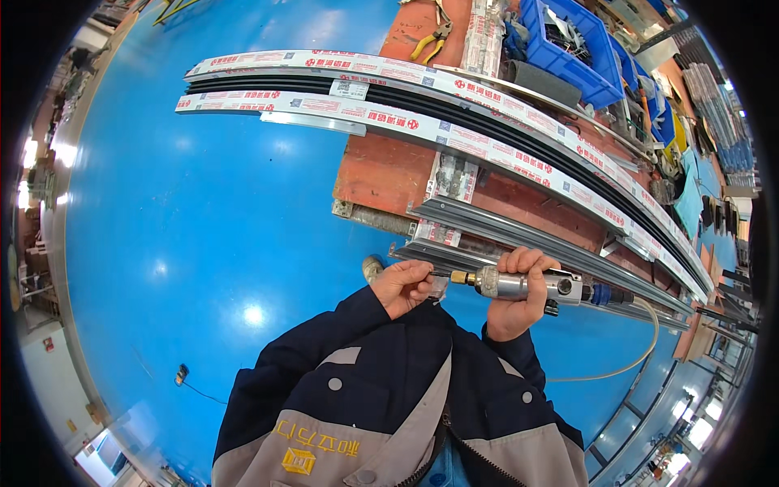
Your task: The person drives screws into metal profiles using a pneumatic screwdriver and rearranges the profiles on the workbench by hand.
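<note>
Wrapped round the body of a silver inline air screwdriver [488, 282] is my right hand [522, 296]. The tool lies level, its brass-coloured nose pointing left and its blue rear end to the right. Just off the nose, my left hand [401, 288] is closed in a pinch at the bit end; whatever small thing sits between the fingertips is hidden. Beyond both hands, dark grey metal profiles [519, 237] lie side by side across the bench. Farther back rests a long profile in white-and-red printed film [487, 148], with black strips along its middle.
A red-topped workbench [381, 174] carries the profiles, whose left ends overhang the blue floor [203, 203]. Yellow-handled pliers [432, 42] lie at its far side, near a blue bin [596, 81] of small parts. A pale air hose [654, 325] loops below the tool.
</note>
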Motion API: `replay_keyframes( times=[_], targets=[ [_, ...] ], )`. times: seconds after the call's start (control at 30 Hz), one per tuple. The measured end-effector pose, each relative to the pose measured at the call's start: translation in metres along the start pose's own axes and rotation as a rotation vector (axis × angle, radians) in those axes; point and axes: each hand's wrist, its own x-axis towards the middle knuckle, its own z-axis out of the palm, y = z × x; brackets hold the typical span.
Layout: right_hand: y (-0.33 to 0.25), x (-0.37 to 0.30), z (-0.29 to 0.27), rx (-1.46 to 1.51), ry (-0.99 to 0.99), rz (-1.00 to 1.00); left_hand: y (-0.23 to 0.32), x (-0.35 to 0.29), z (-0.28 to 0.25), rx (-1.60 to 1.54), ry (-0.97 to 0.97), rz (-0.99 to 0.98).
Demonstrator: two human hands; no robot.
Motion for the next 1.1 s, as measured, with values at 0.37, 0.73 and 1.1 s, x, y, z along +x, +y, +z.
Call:
replay_keyframes(
  times=[0.37, 0.73, 1.1],
  targets=[
    [0.001, 0.001, 0.001, -0.085, -0.141, -0.069, -0.004, 0.002, 0.001, 0.05, 0.028, -0.035],
    [0.02, -0.011, 0.01, -0.184, -0.351, -0.237, -0.016, 0.018, -0.014, -0.259, 0.058, -0.096],
    [0.046, -0.002, 0.002, -0.281, -0.388, -0.264, -0.01, 0.009, 0.003, -0.215, 0.094, 0.063]
  ],
)
